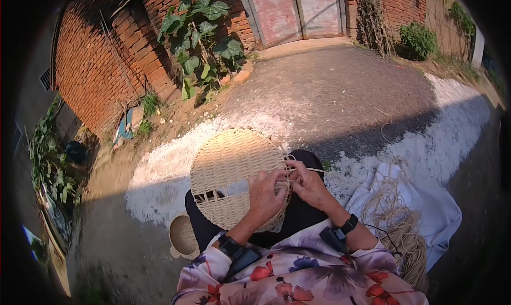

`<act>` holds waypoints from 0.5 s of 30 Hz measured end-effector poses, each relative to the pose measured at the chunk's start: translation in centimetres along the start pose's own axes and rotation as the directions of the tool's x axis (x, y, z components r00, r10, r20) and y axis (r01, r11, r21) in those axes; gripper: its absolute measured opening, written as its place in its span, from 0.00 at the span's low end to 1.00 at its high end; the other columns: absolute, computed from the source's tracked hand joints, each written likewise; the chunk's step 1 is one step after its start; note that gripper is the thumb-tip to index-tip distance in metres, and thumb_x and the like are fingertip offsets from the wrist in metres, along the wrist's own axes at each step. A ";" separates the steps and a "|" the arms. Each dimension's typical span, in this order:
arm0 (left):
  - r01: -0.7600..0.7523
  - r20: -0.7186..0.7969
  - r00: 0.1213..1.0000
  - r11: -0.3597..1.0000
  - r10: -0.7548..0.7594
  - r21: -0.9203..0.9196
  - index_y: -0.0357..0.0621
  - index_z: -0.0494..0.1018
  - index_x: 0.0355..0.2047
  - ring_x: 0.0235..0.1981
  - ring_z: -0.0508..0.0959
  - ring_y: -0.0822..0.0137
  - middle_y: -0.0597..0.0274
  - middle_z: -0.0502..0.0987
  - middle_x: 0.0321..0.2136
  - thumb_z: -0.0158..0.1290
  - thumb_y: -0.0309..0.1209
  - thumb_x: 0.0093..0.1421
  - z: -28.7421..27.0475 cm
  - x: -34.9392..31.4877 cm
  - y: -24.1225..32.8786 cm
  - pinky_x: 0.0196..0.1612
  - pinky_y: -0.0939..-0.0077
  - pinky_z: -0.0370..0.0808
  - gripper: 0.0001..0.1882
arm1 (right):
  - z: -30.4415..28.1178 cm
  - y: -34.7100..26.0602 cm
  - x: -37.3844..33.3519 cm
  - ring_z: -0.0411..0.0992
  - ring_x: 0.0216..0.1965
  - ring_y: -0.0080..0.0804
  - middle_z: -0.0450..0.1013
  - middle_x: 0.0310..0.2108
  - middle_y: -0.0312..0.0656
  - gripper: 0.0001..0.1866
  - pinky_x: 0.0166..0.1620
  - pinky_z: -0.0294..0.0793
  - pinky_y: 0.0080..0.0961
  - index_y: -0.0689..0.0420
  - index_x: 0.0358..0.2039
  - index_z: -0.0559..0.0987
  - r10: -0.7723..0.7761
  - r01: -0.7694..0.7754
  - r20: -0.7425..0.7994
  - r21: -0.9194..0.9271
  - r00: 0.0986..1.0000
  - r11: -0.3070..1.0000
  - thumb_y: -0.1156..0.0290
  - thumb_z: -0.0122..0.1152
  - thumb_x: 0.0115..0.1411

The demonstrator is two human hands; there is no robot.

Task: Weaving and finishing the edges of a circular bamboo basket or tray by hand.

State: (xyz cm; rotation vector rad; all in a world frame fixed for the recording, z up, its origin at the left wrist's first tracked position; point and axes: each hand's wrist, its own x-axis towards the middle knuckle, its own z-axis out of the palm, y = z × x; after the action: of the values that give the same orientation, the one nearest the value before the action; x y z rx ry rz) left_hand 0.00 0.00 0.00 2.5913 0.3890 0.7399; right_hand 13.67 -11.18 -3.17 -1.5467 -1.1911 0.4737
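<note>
A round, flat woven piece of beige cord [234, 156] rests on my lap over dark trousers. An open slot crosses it below the middle, bridged by a few strands. My left hand [265, 194] lies over the slot's right part, its fingers bent and gripping the weave near the right edge. At that same edge my right hand [311, 187] pinches a thin beige cord [332, 173], which trails off to the right. The fingertips of both hands nearly meet, and they partly hide the strands there.
At my right, a tangled heap of beige cord [402, 230] lies on a white cloth sack [437, 215]. A small round woven basket [184, 236] sits on the ground by my left leg. Beyond are a brick wall [101, 76], leafy plants [199, 39] and a faded double door [298, 12].
</note>
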 end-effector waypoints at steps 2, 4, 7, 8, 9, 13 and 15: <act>0.018 -0.067 0.997 0.996 -0.024 -0.086 0.54 0.75 0.44 0.37 0.73 0.64 0.72 0.78 0.32 0.60 0.27 0.50 0.0 0.0 -0.1 0.45 0.63 0.62 0.19 | 0.0 -0.1 0.1 0.71 0.27 0.29 0.70 0.28 0.38 0.29 0.34 0.72 0.25 0.55 0.59 0.64 -0.026 0.028 -0.055 0.029 0.998 0.999 0.81 0.56 0.57; 0.020 -0.073 0.997 0.996 -0.026 -0.089 0.54 0.75 0.43 0.36 0.73 0.64 0.72 0.78 0.32 0.60 0.27 0.49 0.7 -0.4 0.2 0.44 0.63 0.62 0.19 | -0.4 0.3 -0.5 0.70 0.26 0.27 0.69 0.27 0.37 0.28 0.33 0.71 0.24 0.56 0.58 0.65 -0.075 0.071 -0.061 -0.055 0.995 0.996 0.81 0.56 0.57; 0.005 -0.062 0.998 0.997 -0.010 -0.076 0.52 0.75 0.42 0.36 0.73 0.64 0.71 0.77 0.32 0.61 0.28 0.49 0.7 -0.2 0.6 0.44 0.63 0.62 0.18 | -1.6 0.1 -0.1 0.69 0.26 0.24 0.68 0.25 0.36 0.26 0.32 0.69 0.24 0.57 0.57 0.65 -0.105 0.094 -0.058 -0.170 0.993 0.981 0.81 0.57 0.57; -0.003 -0.047 0.999 0.998 0.000 -0.065 0.50 0.74 0.41 0.35 0.73 0.64 0.70 0.77 0.33 0.61 0.28 0.49 0.6 -0.1 0.8 0.45 0.64 0.62 0.17 | -2.2 -0.2 0.2 0.69 0.26 0.23 0.67 0.23 0.35 0.26 0.31 0.68 0.24 0.58 0.57 0.66 -0.081 0.070 -0.047 -0.203 0.996 0.977 0.80 0.58 0.57; -0.009 -0.048 0.999 0.998 0.006 -0.064 0.50 0.74 0.41 0.35 0.73 0.64 0.70 0.77 0.33 0.61 0.28 0.49 0.5 0.1 0.8 0.45 0.64 0.62 0.17 | -2.5 -0.8 0.5 0.69 0.26 0.23 0.67 0.23 0.35 0.26 0.31 0.68 0.24 0.58 0.57 0.66 -0.085 0.073 -0.052 -0.205 0.995 0.976 0.80 0.58 0.57; -0.075 -0.128 0.988 0.995 0.083 0.070 0.50 0.75 0.38 0.35 0.72 0.61 0.67 0.74 0.30 0.62 0.29 0.48 0.9 0.6 1.0 0.41 0.62 0.61 0.16 | -5.0 -4.4 -0.8 0.68 0.23 0.26 0.68 0.21 0.35 0.26 0.28 0.67 0.24 0.57 0.56 0.66 0.042 -0.037 0.058 -0.087 0.997 0.996 0.76 0.63 0.57; -0.101 -0.165 0.979 0.986 0.123 0.133 0.51 0.75 0.37 0.35 0.72 0.61 0.67 0.72 0.29 0.63 0.29 0.47 1.4 0.9 1.3 0.40 0.62 0.61 0.14 | -7.3 -5.4 -2.5 0.69 0.22 0.26 0.69 0.21 0.36 0.26 0.28 0.67 0.24 0.56 0.55 0.68 0.089 -0.079 0.108 -0.096 0.990 0.992 0.74 0.64 0.56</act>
State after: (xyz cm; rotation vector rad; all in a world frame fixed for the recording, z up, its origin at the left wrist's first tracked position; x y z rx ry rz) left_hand 1.71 -1.23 -0.03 2.6918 0.3523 1.0142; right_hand 16.05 -17.36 3.53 -1.6727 -1.2515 0.5748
